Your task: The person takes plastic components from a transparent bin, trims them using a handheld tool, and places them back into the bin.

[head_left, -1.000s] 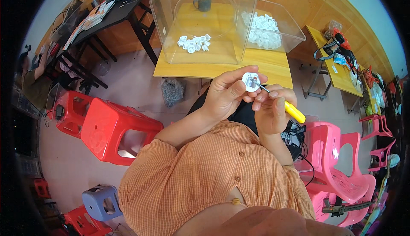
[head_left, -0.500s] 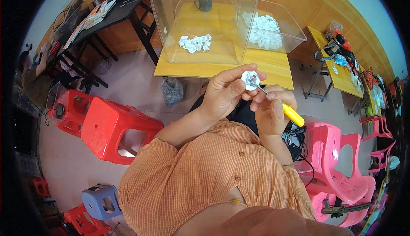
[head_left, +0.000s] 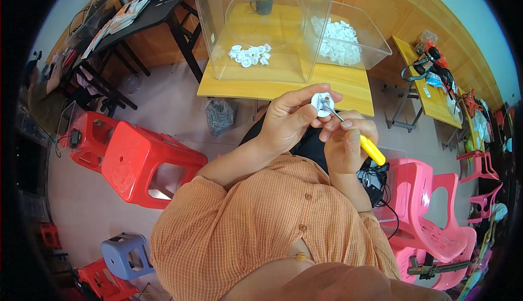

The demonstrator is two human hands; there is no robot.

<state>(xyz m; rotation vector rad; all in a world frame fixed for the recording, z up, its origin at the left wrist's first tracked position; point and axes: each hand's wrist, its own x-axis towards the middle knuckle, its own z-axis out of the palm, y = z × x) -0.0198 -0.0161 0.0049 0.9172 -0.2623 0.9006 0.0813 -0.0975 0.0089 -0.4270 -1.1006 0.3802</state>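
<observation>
Between the fingers and thumb of my left hand is a small round white plastic part, its recessed face turned toward me. My right hand grips a screwdriver by its yellow handle. The thin metal shaft reaches up and left, and its tip sits inside the recess of the white part. Exactly what the tip touches is too small to make out. Beyond my hands, several similar white parts lie in a clear plastic bin on the yellow table.
A second clear bin holds many white pieces. A dark mug stands behind the first bin. Red stools are at left, a pink chair at right. A black table stands at far left, with a person beside it.
Both hands stay nearly in place. The screwdriver handle has swung slightly left and down, and the white part has tilted a little. The tip remains in the part.
</observation>
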